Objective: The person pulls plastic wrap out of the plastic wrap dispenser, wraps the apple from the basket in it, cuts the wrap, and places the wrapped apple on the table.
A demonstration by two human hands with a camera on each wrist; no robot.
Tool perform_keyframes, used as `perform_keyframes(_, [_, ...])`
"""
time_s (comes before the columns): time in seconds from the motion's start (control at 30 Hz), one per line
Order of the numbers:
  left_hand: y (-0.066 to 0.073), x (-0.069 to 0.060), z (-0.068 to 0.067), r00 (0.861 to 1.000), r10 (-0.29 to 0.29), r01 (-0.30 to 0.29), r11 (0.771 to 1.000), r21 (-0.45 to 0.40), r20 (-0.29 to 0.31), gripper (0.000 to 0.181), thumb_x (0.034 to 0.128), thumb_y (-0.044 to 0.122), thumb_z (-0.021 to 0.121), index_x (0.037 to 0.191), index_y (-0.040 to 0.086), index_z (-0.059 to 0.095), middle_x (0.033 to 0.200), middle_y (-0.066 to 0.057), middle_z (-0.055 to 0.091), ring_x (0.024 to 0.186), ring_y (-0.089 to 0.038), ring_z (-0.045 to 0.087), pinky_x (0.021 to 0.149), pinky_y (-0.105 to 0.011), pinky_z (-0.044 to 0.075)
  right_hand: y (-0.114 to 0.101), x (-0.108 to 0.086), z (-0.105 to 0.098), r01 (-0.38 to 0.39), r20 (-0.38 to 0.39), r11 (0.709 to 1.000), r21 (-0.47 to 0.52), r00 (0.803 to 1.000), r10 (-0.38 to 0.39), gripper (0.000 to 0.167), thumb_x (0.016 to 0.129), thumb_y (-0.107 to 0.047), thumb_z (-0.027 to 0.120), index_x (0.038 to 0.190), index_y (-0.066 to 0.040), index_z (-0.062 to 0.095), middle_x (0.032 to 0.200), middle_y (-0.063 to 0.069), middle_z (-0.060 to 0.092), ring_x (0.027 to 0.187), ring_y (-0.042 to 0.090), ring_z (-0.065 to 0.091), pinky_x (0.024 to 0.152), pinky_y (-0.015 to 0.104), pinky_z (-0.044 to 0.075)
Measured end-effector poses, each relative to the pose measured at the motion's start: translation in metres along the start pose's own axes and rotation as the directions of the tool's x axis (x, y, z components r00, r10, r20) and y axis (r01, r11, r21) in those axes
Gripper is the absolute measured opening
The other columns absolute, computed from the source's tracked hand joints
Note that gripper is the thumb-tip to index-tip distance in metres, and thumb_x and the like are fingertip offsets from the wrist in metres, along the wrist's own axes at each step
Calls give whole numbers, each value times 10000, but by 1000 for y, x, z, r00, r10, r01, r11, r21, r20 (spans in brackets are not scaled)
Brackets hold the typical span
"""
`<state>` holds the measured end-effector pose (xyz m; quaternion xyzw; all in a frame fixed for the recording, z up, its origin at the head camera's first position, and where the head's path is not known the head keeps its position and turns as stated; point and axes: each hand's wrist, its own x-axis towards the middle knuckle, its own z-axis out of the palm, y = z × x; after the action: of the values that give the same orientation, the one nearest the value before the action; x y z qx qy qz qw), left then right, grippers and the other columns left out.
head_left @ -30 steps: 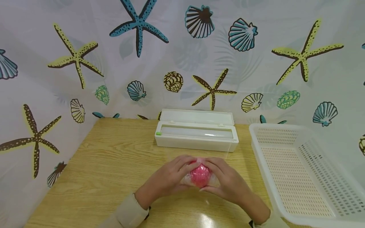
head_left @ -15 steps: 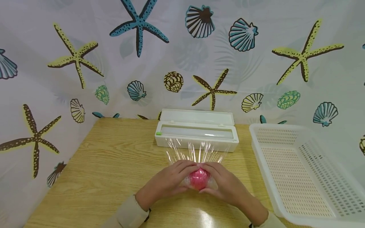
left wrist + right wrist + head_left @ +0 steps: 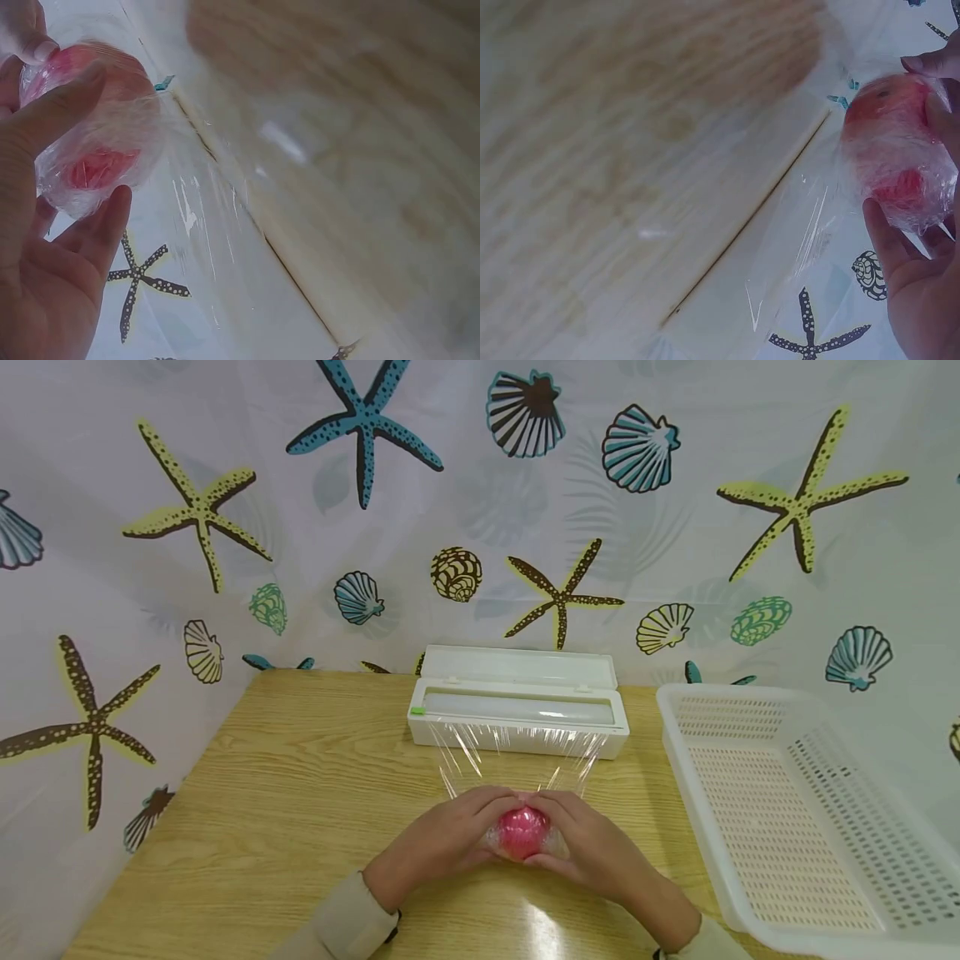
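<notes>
A pink-red round item (image 3: 523, 832) wrapped in clear film is held between both hands above the table. From its left side the left hand (image 3: 442, 835) grips it, thumb and fingers curled round the film. The right hand (image 3: 600, 847) grips its right side in the same way, with the fingertips of both hands close together at the top. Clear film (image 3: 480, 760) stretches from the item to a white dispenser box (image 3: 517, 739), whose lid stands raised. In the left wrist view the wrapped item (image 3: 97, 112) shows several film layers; what lies inside cannot be told.
A white perforated basket (image 3: 697, 810) stands on the right side of the wooden table (image 3: 300, 777). Behind the table hangs a cloth (image 3: 420, 527) printed with starfish and shells. The dispenser is near the table's back edge.
Both hands, with the wrapped item, have moved slightly toward the person. Film between the item and the dispenser now shows as a stretched, shiny sheet.
</notes>
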<state>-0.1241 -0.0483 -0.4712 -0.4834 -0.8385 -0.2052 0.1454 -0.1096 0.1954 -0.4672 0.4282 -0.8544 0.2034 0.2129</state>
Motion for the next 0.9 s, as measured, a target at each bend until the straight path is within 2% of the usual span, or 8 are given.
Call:
perform_keyframes(0.17, [0,-1,2,999,-38,39,999,-10,21,666,822,329,705,1366,126,380,1335,32,447,1260,-68,374,1014,-221,339,1,-1,3,-11,41,1000,8,999,11,658,744,-389,764,1268,-78,519,1241,43,527,1144,184,501,916,338,464])
perform_keyframes(0.37, [0,-1,2,998,-42,43,999,-26,48,695,801,276,733,1375,103,380,1308,19,478,1243,-88,407,1012,-224,346,1,0,6,-15,77,1000,6,997,15,611,736,-328,780,1237,-73,543,1234,46,536,1169,167,485,954,301,431])
perform_keyframes(0.57, [4,1,2,992,-94,94,996,-2,86,651,786,252,753,1328,113,422,1269,35,490,1212,-76,427,989,-214,370,-3,3,4,-32,93,999,9,995,31,588,716,-301,797,1199,-69,553,1214,52,535,1151,167,484,950,291,433])
perform_keyframes(0.9, [10,-1,4,989,-134,133,991,12,61,565,825,258,716,1299,123,440,1237,27,495,1192,-68,429,971,-199,384,-9,4,5,-43,98,999,14,994,41,574,688,-235,817,1163,-57,549,1167,48,525,1095,171,482,910,283,461])
